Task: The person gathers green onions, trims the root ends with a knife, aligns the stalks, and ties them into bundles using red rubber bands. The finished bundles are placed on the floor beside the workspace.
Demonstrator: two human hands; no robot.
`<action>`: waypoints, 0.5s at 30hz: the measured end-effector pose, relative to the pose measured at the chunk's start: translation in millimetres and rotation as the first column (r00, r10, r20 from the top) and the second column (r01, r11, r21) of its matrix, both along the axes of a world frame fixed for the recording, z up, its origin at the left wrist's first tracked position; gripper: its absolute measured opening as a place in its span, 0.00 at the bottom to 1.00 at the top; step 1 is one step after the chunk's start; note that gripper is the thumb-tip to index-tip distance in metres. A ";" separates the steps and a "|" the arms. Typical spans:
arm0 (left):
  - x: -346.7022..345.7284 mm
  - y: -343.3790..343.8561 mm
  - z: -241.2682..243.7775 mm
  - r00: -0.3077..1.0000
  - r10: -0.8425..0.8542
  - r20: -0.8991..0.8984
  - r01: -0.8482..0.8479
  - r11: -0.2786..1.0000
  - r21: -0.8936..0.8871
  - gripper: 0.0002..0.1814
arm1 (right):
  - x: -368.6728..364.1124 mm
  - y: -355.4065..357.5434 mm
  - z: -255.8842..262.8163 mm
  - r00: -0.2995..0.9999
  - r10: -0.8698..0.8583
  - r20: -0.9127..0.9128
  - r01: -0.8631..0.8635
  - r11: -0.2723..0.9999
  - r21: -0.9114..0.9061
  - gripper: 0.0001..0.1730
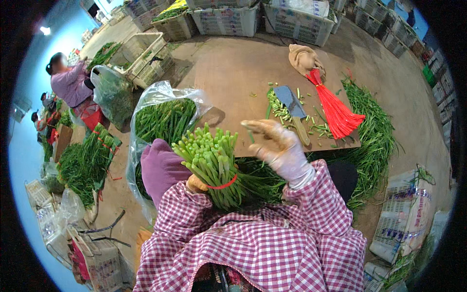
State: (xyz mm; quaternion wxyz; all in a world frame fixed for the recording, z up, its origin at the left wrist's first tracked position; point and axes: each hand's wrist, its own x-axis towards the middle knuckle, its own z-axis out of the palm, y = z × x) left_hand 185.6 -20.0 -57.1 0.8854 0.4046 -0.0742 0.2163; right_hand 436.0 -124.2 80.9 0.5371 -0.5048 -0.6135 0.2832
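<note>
My left hand [197, 183], in a tan glove, is closed around a thick bundle of green vegetable stems [219, 157]. Its cut ends point up and away from me, and a red tie [223, 183] circles the stems. The leafy end trails to the right over my lap. To the right of the bundle, my right hand [279, 148], in a stained pale glove, is raised with fingers apart and holds nothing. Just beyond it a cleaver [291, 106] with a wooden handle lies on a board [233, 73], among cut stem pieces [278, 109].
A sheaf of red ties [337, 109] lies on the board beside a tan cloth [305, 60]. Loose greens [372, 138] are heaped at right. An open plastic bag of greens [164, 116] stands at left. Crates [226, 22] line the back. Another person [71, 82] works at far left.
</note>
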 end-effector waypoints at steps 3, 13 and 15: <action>4.5 0.8 3.6 0.998 0.030 0.048 -0.030 0.999 0.019 0.55 | -17.9 13.3 5.2 0.988 0.090 -0.126 -0.098 0.994 -0.055 0.34; 1.2 -12.4 20.3 0.962 0.183 0.205 -0.106 0.935 -0.338 0.38 | -51.7 85.3 6.1 0.645 0.178 -0.743 -0.207 0.977 0.054 0.11; -11.6 -11.4 27.4 0.952 0.226 0.207 -0.152 0.935 -0.320 0.39 | -41.9 94.8 18.1 0.621 0.219 -0.753 -0.245 0.966 0.079 0.11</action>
